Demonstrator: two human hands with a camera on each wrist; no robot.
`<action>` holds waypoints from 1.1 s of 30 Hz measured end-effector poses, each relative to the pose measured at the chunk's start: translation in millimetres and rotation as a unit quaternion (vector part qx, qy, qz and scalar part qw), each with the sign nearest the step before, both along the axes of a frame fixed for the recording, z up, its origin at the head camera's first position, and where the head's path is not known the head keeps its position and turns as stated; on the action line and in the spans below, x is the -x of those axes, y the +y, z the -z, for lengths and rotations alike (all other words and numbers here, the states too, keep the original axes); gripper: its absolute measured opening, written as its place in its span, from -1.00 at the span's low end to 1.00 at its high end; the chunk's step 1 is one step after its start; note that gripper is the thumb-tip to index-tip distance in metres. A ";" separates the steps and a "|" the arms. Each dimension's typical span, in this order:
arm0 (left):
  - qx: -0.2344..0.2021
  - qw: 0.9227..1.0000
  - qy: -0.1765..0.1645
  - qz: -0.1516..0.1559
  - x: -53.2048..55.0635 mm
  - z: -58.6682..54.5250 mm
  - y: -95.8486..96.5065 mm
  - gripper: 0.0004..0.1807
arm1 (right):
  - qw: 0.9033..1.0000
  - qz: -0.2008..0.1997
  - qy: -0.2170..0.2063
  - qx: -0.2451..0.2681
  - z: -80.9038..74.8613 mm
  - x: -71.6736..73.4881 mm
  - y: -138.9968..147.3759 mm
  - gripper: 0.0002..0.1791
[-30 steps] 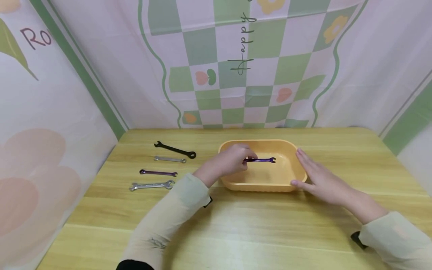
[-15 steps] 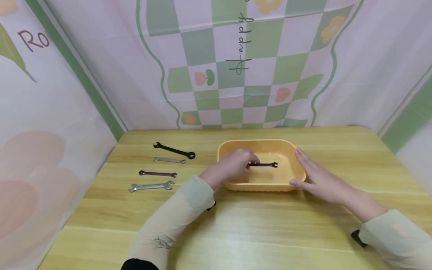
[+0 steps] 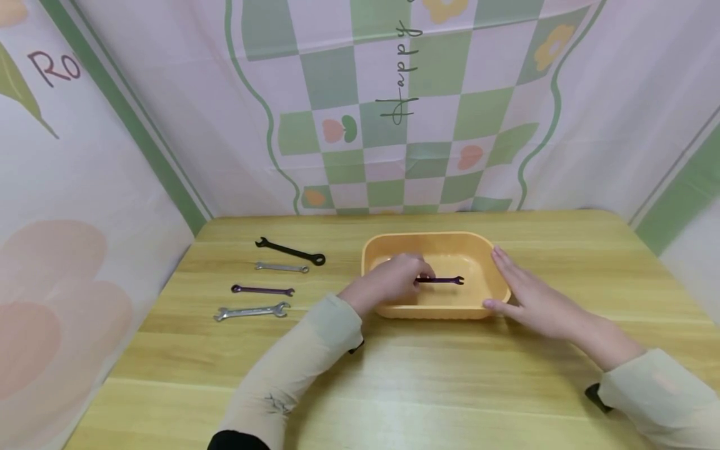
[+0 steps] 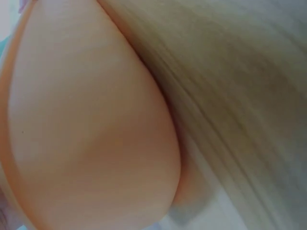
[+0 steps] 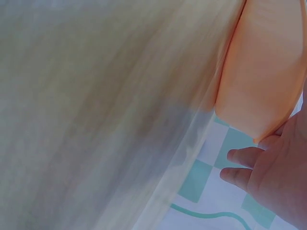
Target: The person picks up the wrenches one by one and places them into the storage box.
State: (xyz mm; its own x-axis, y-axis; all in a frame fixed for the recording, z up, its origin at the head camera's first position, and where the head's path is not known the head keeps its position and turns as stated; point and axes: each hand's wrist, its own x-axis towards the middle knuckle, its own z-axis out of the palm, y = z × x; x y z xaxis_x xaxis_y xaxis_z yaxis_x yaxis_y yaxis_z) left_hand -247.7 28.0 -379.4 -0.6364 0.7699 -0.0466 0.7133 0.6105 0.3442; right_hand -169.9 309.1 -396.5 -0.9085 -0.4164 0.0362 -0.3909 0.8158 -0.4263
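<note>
Purple wrench [image 3: 444,280]: inside the tray, at the left fingertips. Shank and forked end project to the right of the fingers, roughly parallel to the tray's long sides. Other end covered by the fingers. Contact with the tray floor cannot be told.
Left hand [image 3: 396,279]: passes over the near-left part of the tray rim. Fingers curled, nearly closed together, gripping the purple wrench towards its left end. Thumb placement not clear.
Right hand [image 3: 529,300]: laid against the tray's right end. Fingers straight, thumb spread away towards the near corner; the hand touches the tray without curling round it. Right wrist view shows two fingertips reaching past the tray's edge.
Tray [image 3: 435,307]: yellow-orange, upright on the table, below the left fingers and directly beside the right fingers. Its outer wall fills much of the left wrist view.
Black wrench [image 3: 289,250]: on the table, left of the left fingers, farthest from the person among the four laid there.
Small silver wrench [image 3: 281,267]: just nearer the person than the black wrench, left of the same fingers.
Second purple wrench [image 3: 262,290]: next in the row, well left of the fingers.
Large silver wrench [image 3: 252,311]: nearest the person, also well left of the fingers.
Table [image 3: 422,381]: wood-grained, beneath both hands.
Backdrop [image 3: 388,159]: printed cloth, beyond both sets of fingers.
</note>
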 end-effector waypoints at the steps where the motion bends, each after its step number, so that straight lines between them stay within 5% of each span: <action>1: 0.001 1.000 0.000 0.003 0.1 1.0 0.3 -0.62 | 1.000 0.000 0.000 0.000 0.3 0.2 0.2 0.10; 33: 0.031 0.996 -0.010 0.079 7.9 19.3 5.8 -0.67 | 1.000 0.004 -0.002 0.017 2.7 -2.1 1.6 0.11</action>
